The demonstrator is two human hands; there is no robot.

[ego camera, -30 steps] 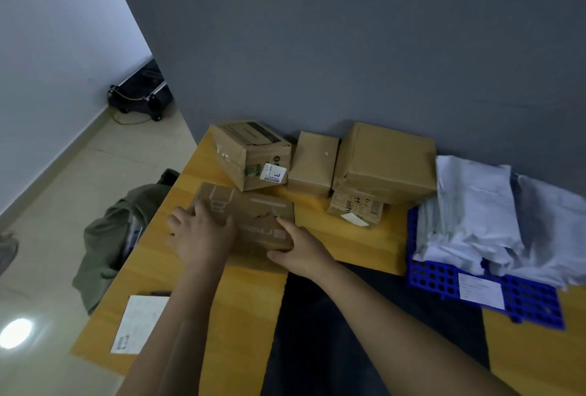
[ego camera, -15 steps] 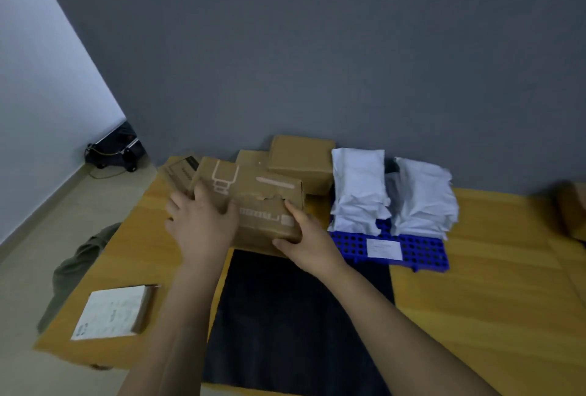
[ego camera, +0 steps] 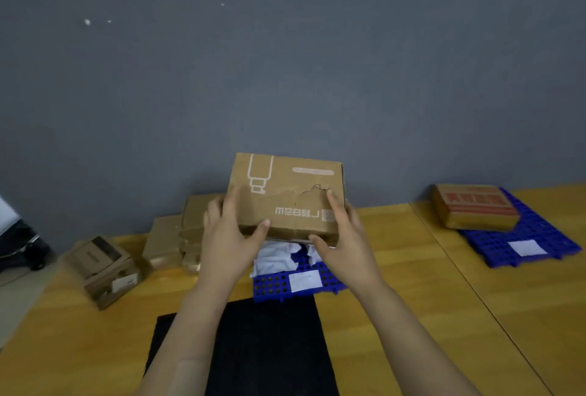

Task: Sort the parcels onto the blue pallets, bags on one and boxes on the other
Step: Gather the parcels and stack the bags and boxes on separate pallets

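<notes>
Fingers [ego camera: 257, 232] round box [ego camera: 287, 196], higher than before.

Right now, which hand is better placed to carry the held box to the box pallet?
Probably the right hand: it grips the torn brown cardboard box on the side nearer the blue pallet holding the red-printed box.

Left grip [ego camera: 227, 238] and right grip [ego camera: 345, 242] held forward, both curled clasping.

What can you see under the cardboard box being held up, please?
White bags lie on a blue pallet with a white label. Only their near edge shows; the box, the left hand and the right hand cover the rest.
</notes>
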